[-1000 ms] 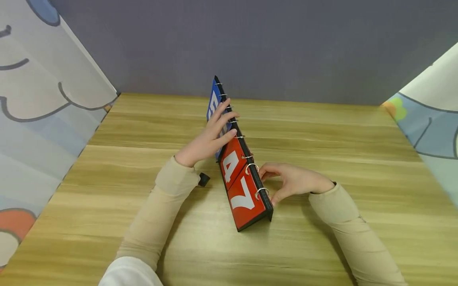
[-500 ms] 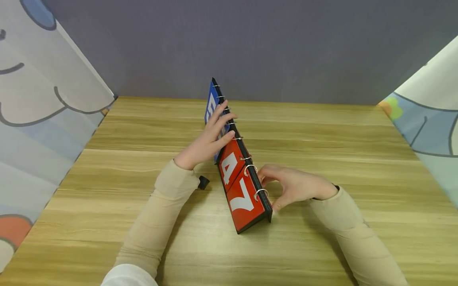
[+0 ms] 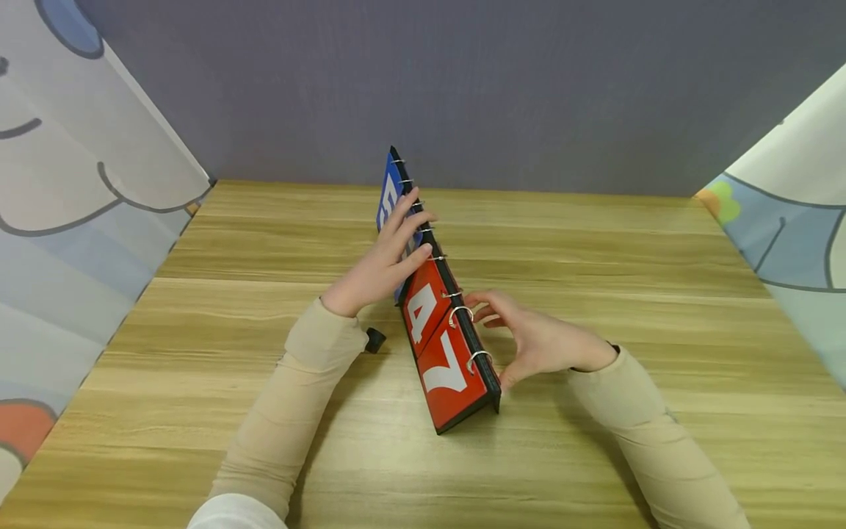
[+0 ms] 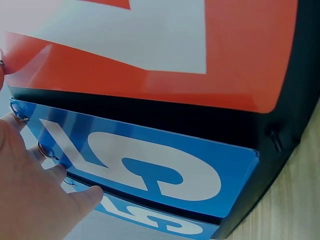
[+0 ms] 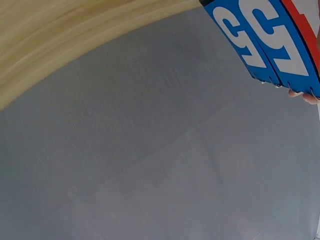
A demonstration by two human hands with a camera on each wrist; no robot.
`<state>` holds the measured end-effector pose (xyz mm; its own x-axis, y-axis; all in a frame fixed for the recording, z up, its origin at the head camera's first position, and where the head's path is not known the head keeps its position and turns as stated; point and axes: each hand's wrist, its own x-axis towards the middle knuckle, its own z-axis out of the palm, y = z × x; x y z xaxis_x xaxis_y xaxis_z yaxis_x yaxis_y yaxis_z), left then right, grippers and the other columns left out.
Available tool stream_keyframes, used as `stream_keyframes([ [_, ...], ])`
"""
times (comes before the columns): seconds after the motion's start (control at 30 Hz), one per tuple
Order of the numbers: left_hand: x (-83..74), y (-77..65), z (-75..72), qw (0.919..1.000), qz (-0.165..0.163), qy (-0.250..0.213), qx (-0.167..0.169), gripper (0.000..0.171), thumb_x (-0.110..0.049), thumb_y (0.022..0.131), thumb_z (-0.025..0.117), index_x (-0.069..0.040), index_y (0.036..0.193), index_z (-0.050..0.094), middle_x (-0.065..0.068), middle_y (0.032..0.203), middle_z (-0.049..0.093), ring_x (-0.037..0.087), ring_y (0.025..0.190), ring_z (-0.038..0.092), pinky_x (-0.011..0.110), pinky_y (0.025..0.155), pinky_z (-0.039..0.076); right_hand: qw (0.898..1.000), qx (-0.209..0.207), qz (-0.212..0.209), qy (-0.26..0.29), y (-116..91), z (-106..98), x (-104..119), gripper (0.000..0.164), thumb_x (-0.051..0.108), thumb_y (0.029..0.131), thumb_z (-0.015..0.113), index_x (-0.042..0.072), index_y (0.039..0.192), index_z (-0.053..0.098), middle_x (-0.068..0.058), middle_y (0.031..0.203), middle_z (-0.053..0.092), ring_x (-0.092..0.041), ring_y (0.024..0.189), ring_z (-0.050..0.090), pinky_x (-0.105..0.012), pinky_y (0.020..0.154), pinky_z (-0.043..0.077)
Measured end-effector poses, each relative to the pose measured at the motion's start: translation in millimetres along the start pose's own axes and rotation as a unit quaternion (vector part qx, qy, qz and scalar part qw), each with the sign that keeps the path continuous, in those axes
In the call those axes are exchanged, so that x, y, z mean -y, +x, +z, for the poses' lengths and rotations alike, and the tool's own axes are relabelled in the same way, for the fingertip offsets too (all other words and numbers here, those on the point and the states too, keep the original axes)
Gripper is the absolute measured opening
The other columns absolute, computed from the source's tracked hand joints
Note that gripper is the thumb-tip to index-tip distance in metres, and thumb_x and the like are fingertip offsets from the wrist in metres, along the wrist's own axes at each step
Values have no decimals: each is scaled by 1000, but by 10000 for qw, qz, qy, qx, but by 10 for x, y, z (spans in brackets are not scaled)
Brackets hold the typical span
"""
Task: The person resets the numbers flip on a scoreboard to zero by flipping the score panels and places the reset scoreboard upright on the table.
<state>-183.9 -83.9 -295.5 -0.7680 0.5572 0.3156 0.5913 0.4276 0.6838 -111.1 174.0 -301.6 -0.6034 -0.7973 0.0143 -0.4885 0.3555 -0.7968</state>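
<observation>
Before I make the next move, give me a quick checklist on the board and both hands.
1. Board standing: ok. The flip scoreboard stands tent-like on the table.
2. Left hand steadying: ok. The left hand has its fingers across the top edge.
3. Right hand's contact: cannot tell. The right hand is at the board's right side, some fingertips hidden behind it.
4. Left-side red cards lying flat: ok. The red 4 card and red 7 card are readable.
5. Opposite red number: cannot tell. The right wrist view cuts it off beyond the blue cards.
</observation>
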Motion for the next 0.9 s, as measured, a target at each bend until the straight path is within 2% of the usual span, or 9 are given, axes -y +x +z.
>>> stream_keyframes([
  [0.13,3,-3,1,10000,-29,-1,-7,48,-43,98,35,-15,138,35,0,157,-8,16,145,-12,55,114,7,9998,60,-113,143,14,17,-25,102,26,53,89,8,134,29,-10,136,35,-28,122,41,-52,100,38],
  [0.27,8,-4,5,10000,-45,-11,-10,48,-43,98,35,-15,137,35,-1,158,-8,16,145,-12,56,114,7,9997,125,-218,12,9,16,-26,92,22,51,90,10,126,38,-9,135,37,-23,121,41,-50,99,40],
  [0.43,12,1,8,10000,-21,17,-28,49,-45,98,34,-16,137,35,-1,157,-8,15,145,-12,56,114,8,9992,68,-359,-181,-9,1,-5,90,20,50,90,11,125,42,-6,132,41,-17,119,44,-47,97,43],
  [0.6,15,-5,12,10000,-7,40,-43,51,-47,97,33,-15,137,35,-1,157,-8,16,145,-11,56,114,8,9989,86,-451,-57,3,9,-3,86,24,51,90,12,123,44,-5,128,43,-13,116,44,-46,97,44],
  [0.7,17,-6,18,10000,11,36,-46,51,-47,97,33,-15,137,35,0,157,-8,16,145,-11,56,114,8,9994,135,-328,-8,7,7,-10,81,29,54,88,11,120,45,-3,123,46,-13,116,46,-46,97,43],
  [0.8,19,-1,20,10000,29,40,-50,51,-48,97,32,-15,137,35,-1,157,-8,15,145,-12,56,114,7,9998,181,-37,-88,-13,-42,-25,65,32,60,85,9,108,46,0,109,51,-13,112,50,-42,97,44],
  [0.9,15,4,21,10000,41,37,-51,51,-48,97,32,-15,137,35,0,157,-8,16,145,-12,56,114,6,9991,288,312,-78,-50,-132,-75,49,27,69,81,7,96,46,-1,94,50,-13,101,54,-34,94,46],
])
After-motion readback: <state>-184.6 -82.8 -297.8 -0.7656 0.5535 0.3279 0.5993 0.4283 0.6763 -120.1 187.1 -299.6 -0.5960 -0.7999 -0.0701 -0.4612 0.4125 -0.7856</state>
